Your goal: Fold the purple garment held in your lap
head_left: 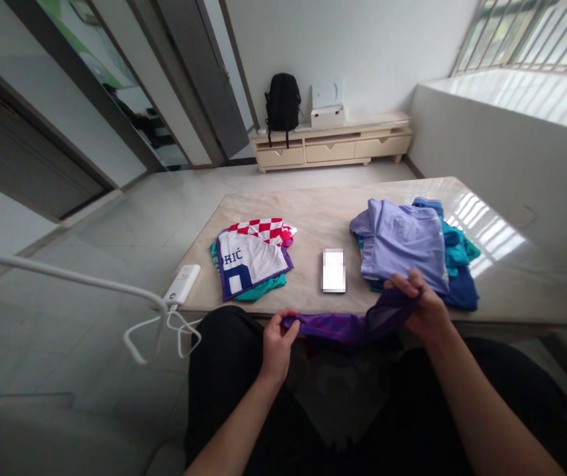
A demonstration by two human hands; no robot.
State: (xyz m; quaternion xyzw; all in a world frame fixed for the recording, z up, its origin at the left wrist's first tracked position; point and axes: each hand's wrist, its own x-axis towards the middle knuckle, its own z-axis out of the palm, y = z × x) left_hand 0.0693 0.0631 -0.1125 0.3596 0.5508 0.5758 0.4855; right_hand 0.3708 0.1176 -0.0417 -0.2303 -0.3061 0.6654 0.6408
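Observation:
A purple garment [347,325] stretches between my two hands at the near edge of the marble table [323,218]. My left hand [277,340] pinches its left end, just below the table edge. Gripping its right end is my right hand [425,304], which rests against a loose pile of clothes [407,241] topped by a lavender shirt. A folded stack [254,258] with a white, purple-trimmed jersey on top and a red-and-white checked one behind lies on the table's left side. A phone [334,270] lies between the two piles.
A white power bank [182,284] sits at the table's left edge, its cables hanging down near a white tube [65,277]. A low cabinet [333,142] with a black backpack [283,100] stands at the far wall. A low wall [511,145] runs on the right.

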